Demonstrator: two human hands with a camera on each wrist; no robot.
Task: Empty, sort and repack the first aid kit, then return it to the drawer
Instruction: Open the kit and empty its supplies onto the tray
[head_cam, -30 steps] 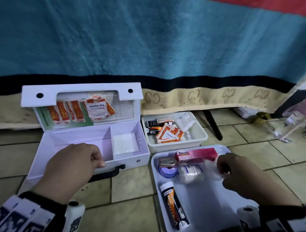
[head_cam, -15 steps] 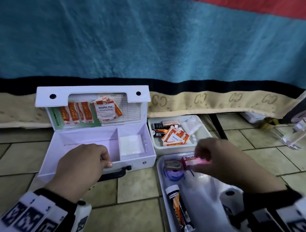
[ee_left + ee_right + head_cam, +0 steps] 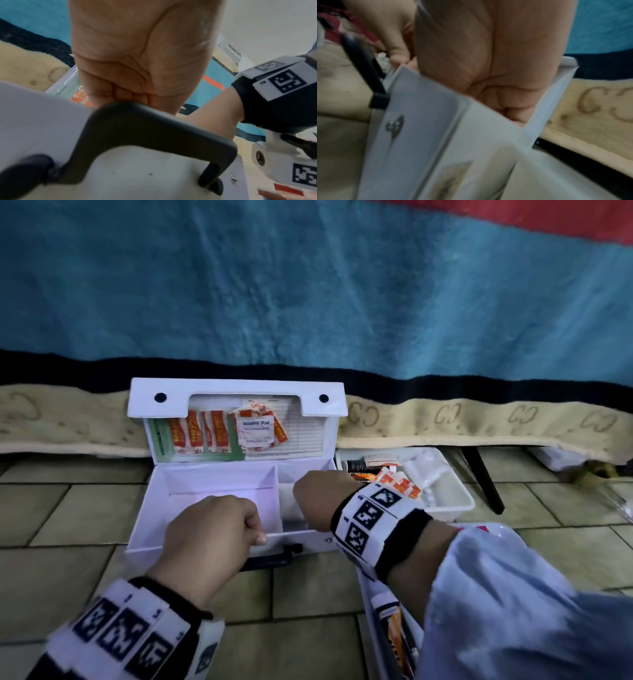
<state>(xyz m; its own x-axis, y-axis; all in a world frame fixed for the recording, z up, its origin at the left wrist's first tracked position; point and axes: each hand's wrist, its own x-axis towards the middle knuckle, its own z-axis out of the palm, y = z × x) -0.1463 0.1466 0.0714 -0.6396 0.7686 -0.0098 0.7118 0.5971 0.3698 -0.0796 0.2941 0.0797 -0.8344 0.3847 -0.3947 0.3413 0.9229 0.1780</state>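
The white first aid kit (image 3: 205, 486) lies open on the tiled floor, its lid (image 3: 236, 393) upright with alcohol pads (image 3: 256, 431) and orange packets tucked in it. My left hand (image 3: 212, 529) grips the kit's front wall just above the black handle (image 3: 154, 128), fingers curled over the rim (image 3: 120, 93). My right hand (image 3: 310, 498) reaches down into the right compartment. Its fingers are hidden behind the kit wall (image 3: 428, 121), so what they hold does not show. The left compartment is bare.
A small white bin (image 3: 455, 501) with packets and dark bottles stands right of the kit. A white tray (image 3: 368, 590) under my right forearm holds an orange tube (image 3: 394, 625). A blue blanket (image 3: 308, 285) hangs behind, and a black leg (image 3: 483, 484) stands at the right.
My right hand pinched a pink box over the tray, then swung left into the kit's right compartment. The left hand stayed on the front wall. The view shifted left.
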